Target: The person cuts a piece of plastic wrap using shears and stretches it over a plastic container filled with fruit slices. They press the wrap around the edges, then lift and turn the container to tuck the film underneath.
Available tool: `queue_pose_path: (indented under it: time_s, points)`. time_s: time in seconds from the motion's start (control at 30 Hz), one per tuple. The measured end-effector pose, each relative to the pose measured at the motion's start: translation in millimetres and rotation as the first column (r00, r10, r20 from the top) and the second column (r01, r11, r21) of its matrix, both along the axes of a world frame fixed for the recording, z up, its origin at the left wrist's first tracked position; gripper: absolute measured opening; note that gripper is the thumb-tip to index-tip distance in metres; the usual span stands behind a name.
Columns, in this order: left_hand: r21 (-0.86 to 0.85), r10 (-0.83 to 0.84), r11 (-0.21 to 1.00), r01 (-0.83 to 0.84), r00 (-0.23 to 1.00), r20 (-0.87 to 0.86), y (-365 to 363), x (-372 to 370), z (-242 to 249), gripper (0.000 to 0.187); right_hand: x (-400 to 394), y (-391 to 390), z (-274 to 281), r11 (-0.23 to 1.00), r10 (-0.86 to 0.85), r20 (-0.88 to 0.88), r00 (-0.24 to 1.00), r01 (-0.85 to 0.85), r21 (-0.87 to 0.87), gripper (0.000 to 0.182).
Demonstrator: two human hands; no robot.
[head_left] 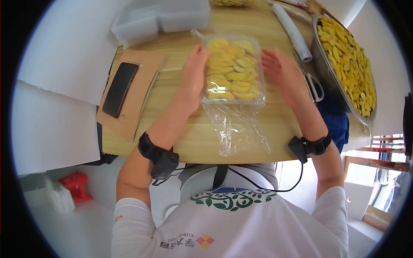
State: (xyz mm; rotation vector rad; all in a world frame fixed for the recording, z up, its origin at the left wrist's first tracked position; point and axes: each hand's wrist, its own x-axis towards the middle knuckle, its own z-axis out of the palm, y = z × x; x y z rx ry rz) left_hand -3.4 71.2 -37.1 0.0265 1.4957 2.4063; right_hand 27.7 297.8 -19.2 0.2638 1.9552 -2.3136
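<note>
You have the clear plastic tray (233, 71) of yellow slices (241, 76) on the wooden table (180, 139), between your 2 hands. Your left hand (196, 64) is partly curled, its fingers against the tray's left side; it does not close around the tray. Your right hand (282, 71) is open, fingers loosely spread and pointing at the tray's right side, just beside it. Whether those fingertips touch it, you cannot tell from this view.

Clear film (234, 124) lies over the tray and trails loose and crumpled from its near edge toward you. A twisted end of film also sticks out at the tray's far left corner.

Left of the tray, a black phone (120, 90) lies on a brown board (131, 105). Beyond the tray and to its left, you have 2 groups of clear plastic containers (183, 15) side by side. Beyond the tray and to its right lies a pale roll (293, 34). Right of the tray, past your right hand, are scissors (317, 88) with pale handles, and farther right a metal basin (317, 43) full of more yellow pieces (347, 64). Dark blue cloth (337, 124) sits below the basin, nearer you. You wear 1 black device on each forearm, each with a cable.
</note>
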Motion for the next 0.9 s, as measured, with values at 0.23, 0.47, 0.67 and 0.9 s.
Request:
queue_pose_path:
  time_s: [0.23,0.47,0.67,0.9]
  points:
    - [0.169,-0.114,0.981,0.096,0.989,0.095,-3.5,1.1,10.6,0.042,-8.9,-34.4,-20.0,0.864,-0.148,-0.019,0.989,0.12,-0.489,0.046]
    - [0.11,-0.121,0.988,0.112,0.989,0.081,1.0,-12.3,12.2,0.044,-18.5,-36.1,-28.7,0.811,-0.018,-0.045,0.999,-0.012,-0.585,0.046]
    - [0.02,-0.109,0.994,0.109,0.994,0.013,4.1,-32.3,5.9,0.041,-36.5,-32.3,-26.4,0.857,0.039,-0.069,0.997,-0.069,-0.511,0.053]
    - [-0.101,-0.066,0.993,0.053,0.989,-0.13,7.3,-37.9,-4.2,0.039,-37.9,-33.0,-19.9,0.868,-0.053,0.003,0.999,0.047,-0.495,0.051]
